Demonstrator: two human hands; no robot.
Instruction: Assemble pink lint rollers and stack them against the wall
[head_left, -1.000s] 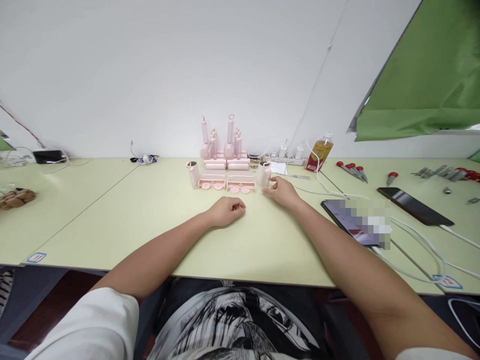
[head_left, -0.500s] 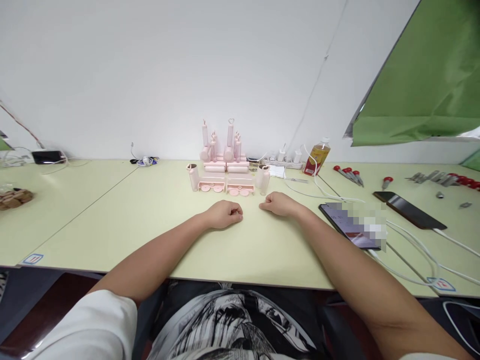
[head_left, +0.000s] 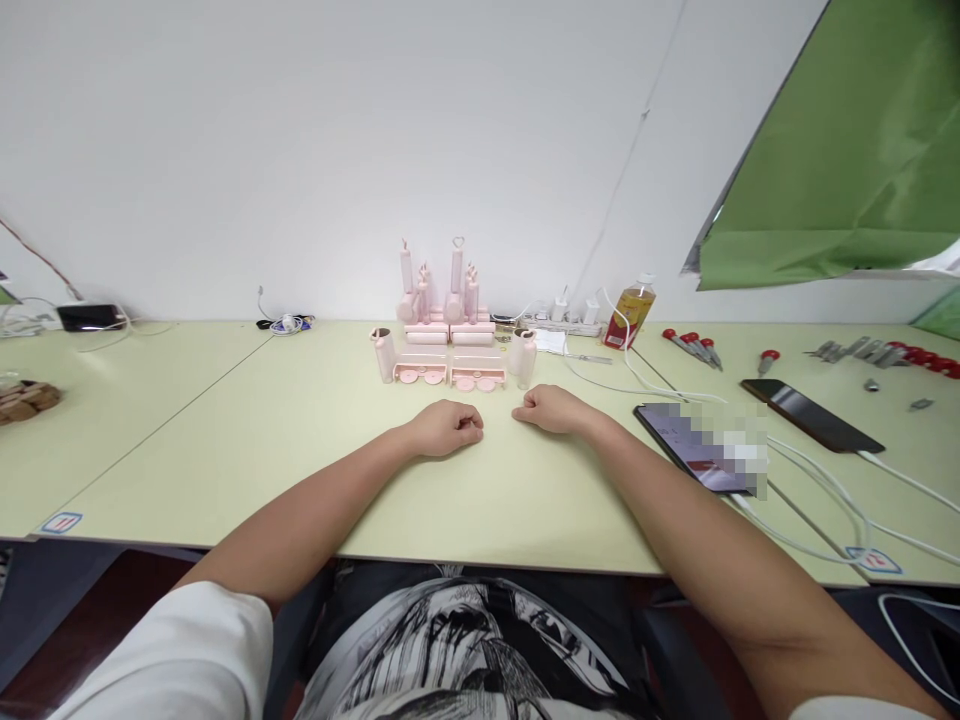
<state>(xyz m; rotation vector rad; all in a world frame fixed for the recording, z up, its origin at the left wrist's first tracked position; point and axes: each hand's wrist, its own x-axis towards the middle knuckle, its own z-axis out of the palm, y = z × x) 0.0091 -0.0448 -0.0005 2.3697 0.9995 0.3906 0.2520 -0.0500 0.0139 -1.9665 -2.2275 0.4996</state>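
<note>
While the left hand [head_left: 448, 428] and right hand [head_left: 553, 409] rest on the pale yellow-green tabletop [head_left: 487, 510], each curled into a loose fist, nothing visibly grasped, two shallow pink plastic trays [head_left: 478, 369] lie just beyond them, between upright pale-pink cylinders [head_left: 385, 358].

Left of the left hand [head_left: 448, 428] and its forearm the surface [head_left: 225, 430] lies open from near edge almost to back edge; between that hand and the right hand [head_left: 551, 409] a narrow lane runs toward the pink trays [head_left: 478, 374], flanked by upright tubes [head_left: 385, 360]; tall pink parts [head_left: 457, 272] bar the back edge; toward the right edge, a phone [head_left: 667, 434] and white cable [head_left: 742, 502] obstruct passage
</note>
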